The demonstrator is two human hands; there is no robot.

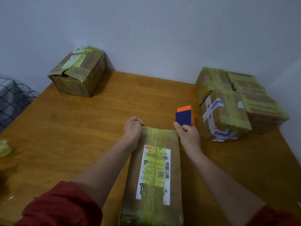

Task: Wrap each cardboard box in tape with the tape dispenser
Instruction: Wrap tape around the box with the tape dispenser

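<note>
Long cardboard box (153, 176) laid lengthwise on the wooden table (81, 136), near end toward the person and far end out at arm's reach, probably for running tape across that far end. Left hand (132, 127) at the box's far left corner, fingers curled over the edge and gripping it, seemingly to pin the box against the pull of the tape. Right hand (189, 134) at the box's far right corner, fingers closed round the lower part of the blue and orange tape dispenser (184, 116). Dispenser upright just beyond and to the right of that corner, close against the box's side; actual contact hidden behind the hand. Band of yellow-green tape (156, 132) already across the box's far end, reaching from one hand to the other: likely a cross pass, either just ending or about to turn down the right side. More of the same tape lengthwise down the box's middle, over the white shipping label (156, 173), and across the near end too. Beyond the box to the far left, well apart, one large taped box (78, 72) with a gaping top flap. To the box's right, a cluster of taped boxes (228, 111), apparently set aside as done. Far to the box's left, a blurred roll of yellow-green tape (4, 150). By the look of it, wrapping of the long box well along, with cutting and smoothing down yet to come.
</note>
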